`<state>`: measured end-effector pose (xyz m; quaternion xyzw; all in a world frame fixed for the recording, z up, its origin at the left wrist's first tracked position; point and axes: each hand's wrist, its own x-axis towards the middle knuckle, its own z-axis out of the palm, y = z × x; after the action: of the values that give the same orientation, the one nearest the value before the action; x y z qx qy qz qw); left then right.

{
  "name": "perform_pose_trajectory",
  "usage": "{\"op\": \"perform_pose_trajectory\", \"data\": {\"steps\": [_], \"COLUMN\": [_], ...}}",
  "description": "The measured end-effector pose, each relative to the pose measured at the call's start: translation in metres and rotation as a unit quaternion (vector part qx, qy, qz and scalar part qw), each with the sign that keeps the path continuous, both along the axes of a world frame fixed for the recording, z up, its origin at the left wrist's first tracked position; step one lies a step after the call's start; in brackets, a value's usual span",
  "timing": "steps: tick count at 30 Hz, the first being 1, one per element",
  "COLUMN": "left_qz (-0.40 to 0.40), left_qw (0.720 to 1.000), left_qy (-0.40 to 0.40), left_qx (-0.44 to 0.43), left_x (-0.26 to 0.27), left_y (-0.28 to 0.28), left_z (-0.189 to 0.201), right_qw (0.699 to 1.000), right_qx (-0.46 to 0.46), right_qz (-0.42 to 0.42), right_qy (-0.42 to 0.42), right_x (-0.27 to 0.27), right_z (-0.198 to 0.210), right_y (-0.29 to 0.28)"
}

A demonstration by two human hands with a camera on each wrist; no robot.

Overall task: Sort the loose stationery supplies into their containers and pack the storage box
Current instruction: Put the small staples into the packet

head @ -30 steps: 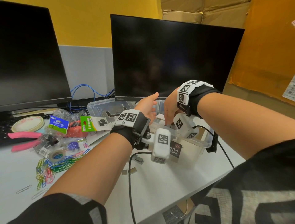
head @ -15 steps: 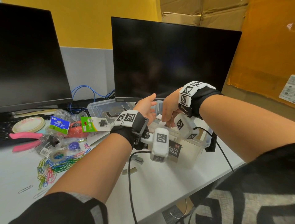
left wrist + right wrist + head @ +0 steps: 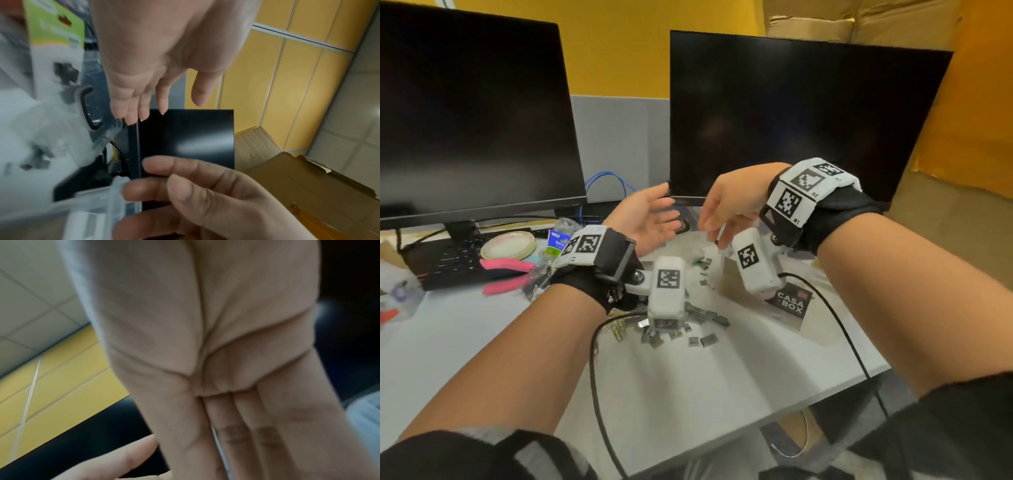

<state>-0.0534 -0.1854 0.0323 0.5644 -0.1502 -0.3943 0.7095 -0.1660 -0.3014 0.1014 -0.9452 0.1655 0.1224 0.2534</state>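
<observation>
My left hand (image 3: 650,219) hovers above the desk with its palm turned right and fingers straight, holding nothing. Facing it is my right hand (image 3: 722,219), fingers hanging relaxed and empty. Below them stands the clear storage box (image 3: 791,303) with its black CASA BOX label; its walls are blurred. Several grey staple strips (image 3: 688,325) lie scattered on the desk under my left wrist. In the left wrist view the left hand (image 3: 144,97) is spread, the right hand (image 3: 185,186) is loosely curled, and the clear box rim (image 3: 117,191) shows between them. The right wrist view shows only the right hand (image 3: 226,369), palm flat.
Pink-handled pliers (image 3: 506,270), a tape roll (image 3: 508,245), a binder clip bag (image 3: 558,240) and a keyboard (image 3: 448,263) lie at the left. Two dark monitors (image 3: 791,120) stand behind. A black cable (image 3: 595,359) crosses the desk front. Cardboard boxes (image 3: 308,186) stand to the right.
Both hands have lifted off the box and drawn apart, with the left palm opening towards the right. Many more staple strips now lie on the desk. The view has shifted closer.
</observation>
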Motion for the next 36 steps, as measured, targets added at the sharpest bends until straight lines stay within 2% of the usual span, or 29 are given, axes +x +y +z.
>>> {"op": "perform_pose_trajectory", "data": {"steps": [4, 8, 12, 19, 24, 30, 36], "left_qz": [0.009, 0.024, 0.046, 0.093, 0.084, 0.078, 0.065], "left_qw": [0.999, 0.997, 0.995, 0.991, 0.992, 0.992, 0.992], "left_qy": [0.020, 0.064, 0.074, 0.090, 0.093, 0.101, 0.109], "left_qx": [0.038, 0.033, 0.039, 0.034, 0.029, 0.010, 0.003], "left_x": [0.003, 0.001, 0.003, 0.017, 0.032, 0.049, 0.061], "left_y": [0.024, 0.035, 0.042, 0.049, 0.046, 0.041, 0.045], "left_z": [-0.032, -0.059, -0.078, -0.096, -0.094, -0.097, -0.104], "right_qw": [0.997, 0.992, 0.987, 0.983, 0.979, 0.972, 0.978], "right_qx": [-0.029, -0.083, -0.123, -0.110, -0.124, -0.194, -0.172], "right_qz": [-0.062, -0.092, -0.099, -0.141, -0.144, -0.089, -0.061], "right_qy": [-0.030, -0.003, 0.027, 0.042, 0.076, 0.102, 0.096], "right_x": [0.016, 0.025, 0.026, 0.041, 0.067, 0.087, 0.085], "right_z": [-0.051, -0.098, -0.126, -0.135, -0.140, -0.152, -0.157], "right_y": [0.011, 0.011, 0.010, 0.008, 0.009, 0.003, 0.001]}}
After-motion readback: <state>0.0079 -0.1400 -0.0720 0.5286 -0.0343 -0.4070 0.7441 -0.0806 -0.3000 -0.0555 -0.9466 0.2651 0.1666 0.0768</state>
